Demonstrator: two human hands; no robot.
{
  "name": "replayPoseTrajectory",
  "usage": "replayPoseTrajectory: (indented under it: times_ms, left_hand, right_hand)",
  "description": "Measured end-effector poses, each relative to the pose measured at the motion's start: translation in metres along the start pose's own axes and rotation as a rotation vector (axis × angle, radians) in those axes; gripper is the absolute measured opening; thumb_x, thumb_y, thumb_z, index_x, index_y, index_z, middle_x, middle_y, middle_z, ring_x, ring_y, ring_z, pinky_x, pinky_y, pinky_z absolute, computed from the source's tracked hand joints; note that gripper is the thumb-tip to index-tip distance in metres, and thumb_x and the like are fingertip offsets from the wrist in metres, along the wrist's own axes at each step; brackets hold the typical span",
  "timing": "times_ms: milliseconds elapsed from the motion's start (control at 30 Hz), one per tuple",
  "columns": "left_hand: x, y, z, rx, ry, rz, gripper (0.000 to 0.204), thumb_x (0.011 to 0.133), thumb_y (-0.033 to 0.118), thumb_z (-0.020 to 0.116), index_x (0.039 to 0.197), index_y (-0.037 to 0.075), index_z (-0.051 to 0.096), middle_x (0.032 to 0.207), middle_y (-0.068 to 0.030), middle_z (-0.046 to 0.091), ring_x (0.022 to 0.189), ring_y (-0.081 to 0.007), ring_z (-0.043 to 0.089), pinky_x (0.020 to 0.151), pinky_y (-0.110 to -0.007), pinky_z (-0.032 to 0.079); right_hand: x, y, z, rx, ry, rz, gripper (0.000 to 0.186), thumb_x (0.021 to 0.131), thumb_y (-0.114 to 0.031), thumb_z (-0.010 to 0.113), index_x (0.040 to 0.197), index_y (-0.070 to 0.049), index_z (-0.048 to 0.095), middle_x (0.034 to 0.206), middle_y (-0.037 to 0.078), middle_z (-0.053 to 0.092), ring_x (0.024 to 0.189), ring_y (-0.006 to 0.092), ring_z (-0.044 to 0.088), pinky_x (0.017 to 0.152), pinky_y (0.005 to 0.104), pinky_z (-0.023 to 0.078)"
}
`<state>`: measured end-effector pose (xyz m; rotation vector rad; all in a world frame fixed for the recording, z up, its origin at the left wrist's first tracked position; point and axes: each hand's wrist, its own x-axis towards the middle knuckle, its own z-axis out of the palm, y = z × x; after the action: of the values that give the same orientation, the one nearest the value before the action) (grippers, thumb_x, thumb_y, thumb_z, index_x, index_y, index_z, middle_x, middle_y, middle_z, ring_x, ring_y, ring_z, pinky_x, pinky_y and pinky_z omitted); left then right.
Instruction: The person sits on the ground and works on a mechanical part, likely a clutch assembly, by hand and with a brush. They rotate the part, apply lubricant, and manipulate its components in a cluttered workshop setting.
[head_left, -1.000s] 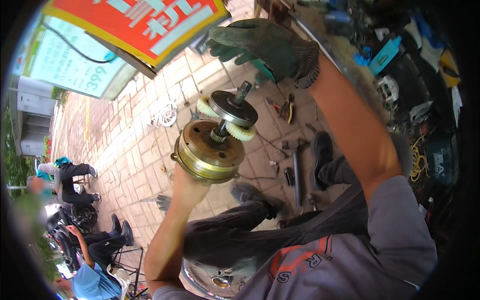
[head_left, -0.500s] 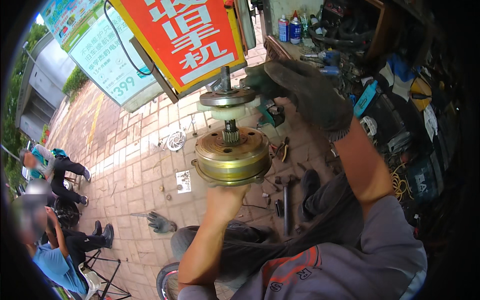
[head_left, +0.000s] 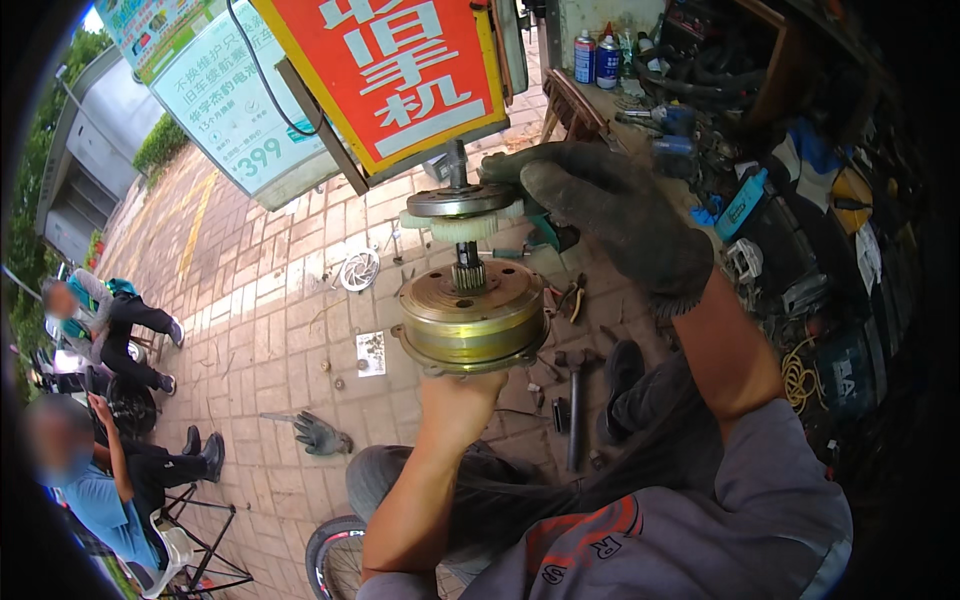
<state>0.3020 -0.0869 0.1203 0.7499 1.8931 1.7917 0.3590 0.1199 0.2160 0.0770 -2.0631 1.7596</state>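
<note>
propping motor [head_left: 472, 335] w/ l hand [head_left: 460, 402], grip hidden; r hand [head_left: 612, 215] by disc [head_left: 438, 204], pinch unclear; lettered red sign [head_left: 395, 85]

The metal drum [head_left: 470, 340] has a coppery brown top above a glossy yellow-green band. Over it, creamy white gears [head_left: 470, 229] sit below a steel-grey disc [head_left: 440, 204]. The right-hand glove [head_left: 618, 218] is dark grey-green. The person's grey shirt [head_left: 700, 490] bears an orange-red print. Pinkish-tan rectangular bricks [head_left: 250, 350] pattern the ground; a yellow-bordered sign [head_left: 400, 70] shows white characters on red-orange.
</note>
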Motion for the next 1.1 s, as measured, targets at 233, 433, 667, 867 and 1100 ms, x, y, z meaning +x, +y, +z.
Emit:
replayPoseTrajectory:
  times_ms: [233,433,667,867,1100]
  left_hand:
    - [-0.003,-0.014,-0.002,0.017,-0.028,-0.039,0.020,0.077,0.003,0.064,0.096,0.002,0.061,0.084,-0.0048,0.061,0.073,-0.0147,0.056,0.065,-0.028,0.043]
    - [-0.002,-0.012,0.001,-0.194,-0.041,-0.072,0.022,0.076,-0.003,0.062,0.097,0.000,0.057,0.070,-0.0026,0.054,0.052,-0.0106,0.045,0.044,-0.024,0.032]
    - [-0.001,0.015,0.002,-0.288,-0.121,-0.207,0.016,0.075,0.002,0.059,0.091,0.000,0.061,0.067,-0.0012,0.056,0.054,-0.0078,0.048,0.046,-0.022,0.034]
    - [-0.003,0.027,0.003,-0.243,-0.176,-0.253,0.015,0.077,0.002,0.059,0.092,0.001,0.061,0.067,0.0006,0.054,0.052,-0.0060,0.044,0.045,-0.023,0.032]
    - [-0.003,0.026,0.007,-0.285,-0.138,-0.201,0.020,0.079,0.000,0.061,0.098,-0.001,0.057,0.059,-0.0004,0.047,0.041,-0.0075,0.035,0.037,-0.023,0.025]
  right_hand:
    - [-0.005,-0.011,0.005,-0.003,0.004,0.002,0.029,0.094,-0.023,0.057,0.110,0.000,0.062,0.099,0.004,0.063,0.094,0.0095,0.056,0.085,0.0266,0.046]
    - [-0.001,0.004,0.007,-0.032,0.038,-0.127,0.033,0.094,-0.027,0.056,0.110,0.000,0.062,0.095,0.003,0.064,0.090,0.0087,0.056,0.081,0.0255,0.046]
    - [0.005,-0.001,0.015,0.059,-0.049,0.022,0.040,0.091,-0.035,0.060,0.111,-0.001,0.062,0.098,0.006,0.064,0.092,0.0123,0.058,0.084,0.0290,0.046]
    - [0.002,0.002,0.017,-0.100,-0.210,0.010,0.045,0.089,-0.039,0.062,0.113,-0.001,0.062,0.099,0.007,0.064,0.093,0.0132,0.058,0.083,0.0290,0.047]
    - [0.008,0.017,0.021,0.024,-0.226,0.060,0.046,0.091,-0.036,0.059,0.120,0.000,0.057,0.105,0.011,0.063,0.096,0.0160,0.060,0.084,0.0300,0.048]
